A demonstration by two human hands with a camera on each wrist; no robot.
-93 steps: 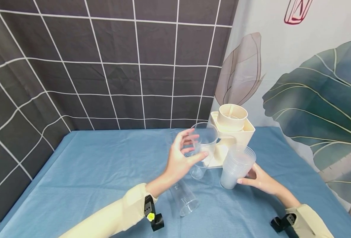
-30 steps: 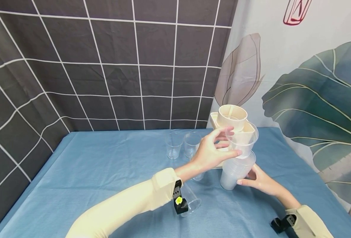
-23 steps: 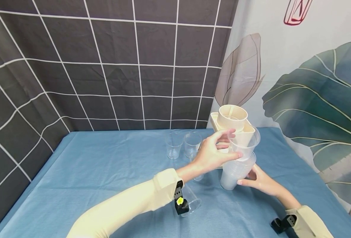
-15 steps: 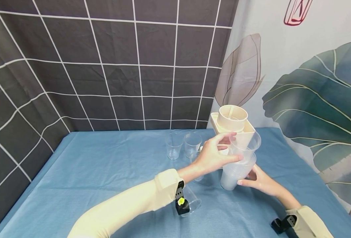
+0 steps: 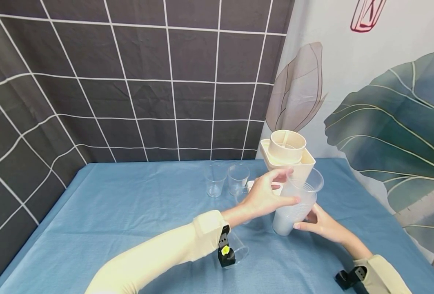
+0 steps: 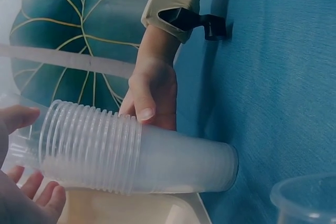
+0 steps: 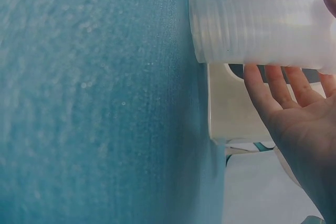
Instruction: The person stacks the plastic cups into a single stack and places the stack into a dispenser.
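My left hand holds a clear plastic cup between thumb and fingers. That cup's lower part sits inside the top of a stack of nested plastic cups, its rim standing above theirs. The stack, frosty-looking and ringed with rims in the left wrist view, leans slightly with its base at the cloth. My right hand grips the stack from the right, thumb in front and fingers against the side. Part of the held cup is hidden by my left hand.
A cream-coloured stand with a round open top is behind the stack. Two clear cups stand left of it, another partly behind my left hand. One cup lies on the blue cloth beneath my left wrist.
My left hand has moved right from above the standing cups, carrying the clear cup, then lowered it into the stack. My right hand and the stack have stayed nearly still.
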